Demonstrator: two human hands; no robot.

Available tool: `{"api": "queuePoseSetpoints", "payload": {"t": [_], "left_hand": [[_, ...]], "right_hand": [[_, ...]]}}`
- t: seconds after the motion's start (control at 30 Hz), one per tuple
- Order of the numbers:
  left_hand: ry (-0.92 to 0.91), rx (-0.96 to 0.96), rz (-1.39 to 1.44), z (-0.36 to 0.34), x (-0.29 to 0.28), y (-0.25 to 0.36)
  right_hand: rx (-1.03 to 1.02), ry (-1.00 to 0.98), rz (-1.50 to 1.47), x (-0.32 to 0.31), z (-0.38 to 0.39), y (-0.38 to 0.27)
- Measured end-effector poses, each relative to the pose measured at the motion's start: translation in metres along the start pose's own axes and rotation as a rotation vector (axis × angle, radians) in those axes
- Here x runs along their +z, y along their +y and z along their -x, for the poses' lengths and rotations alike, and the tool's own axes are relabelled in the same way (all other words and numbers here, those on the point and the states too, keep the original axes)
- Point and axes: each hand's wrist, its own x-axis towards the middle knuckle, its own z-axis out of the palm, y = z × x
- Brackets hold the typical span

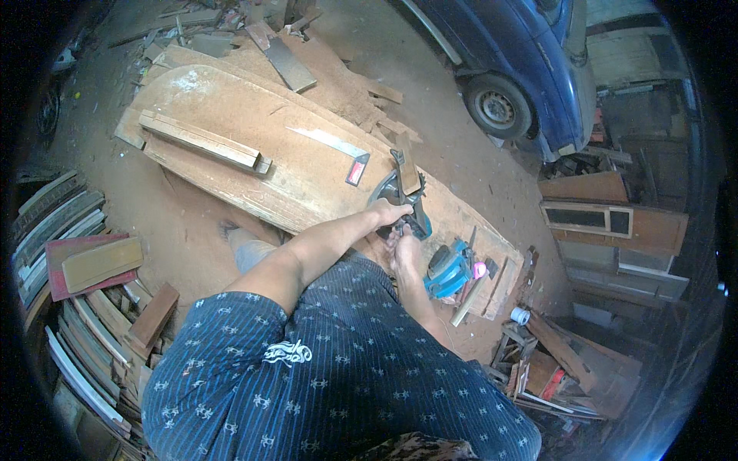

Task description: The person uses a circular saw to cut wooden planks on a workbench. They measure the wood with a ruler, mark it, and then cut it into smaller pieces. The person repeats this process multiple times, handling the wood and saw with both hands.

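A dark power saw with teal parts and a toothed disc point(388, 187) is at the right half of the wooden workbench point(254, 138), with a short wooden piece point(409, 170) over it. My left hand point(388, 213) is closed on the saw's upper part. My right hand point(403, 244) is closed just below, at the saw's handle end, partly hidden by it. A metal square with a red-marked handle point(355, 169) lies left of the saw. A teal power tool point(446, 273) and a pink round object point(479, 269) lie to the right, among hand tools.
Wooden strips point(200, 139) lie at the bench's left. Offcuts and sawdust point(323, 65) are heaped beyond it. A blue vehicle point(523, 54) stands at the back right. Stacked boards point(77, 253) are at my left, leaning panels point(615, 227) and scrap wood point(553, 361) at my right.
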Motion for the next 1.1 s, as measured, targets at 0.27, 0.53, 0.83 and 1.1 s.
{"api": "queuePoseSetpoints", "payload": {"t": [0.27, 0.53, 0.83, 1.1], "left_hand": [[-0.032, 0.068, 0.028, -0.001, 0.003, -0.005], [0.015, 0.191, 0.058, 0.077, -0.117, -0.07], [0.491, 0.038, 0.418, 0.17, -0.22, -0.15], [0.356, 0.317, 0.244, 0.126, -0.187, -0.092]], "right_hand": [[0.207, -0.079, -0.837, 0.007, 0.002, 0.014], [-0.907, -0.399, 1.918, 0.023, 0.032, 0.005], [-0.433, -0.789, 2.31, 0.04, -0.088, -0.011], [-0.567, -0.46, 1.457, 0.049, 0.049, -0.204]]}}
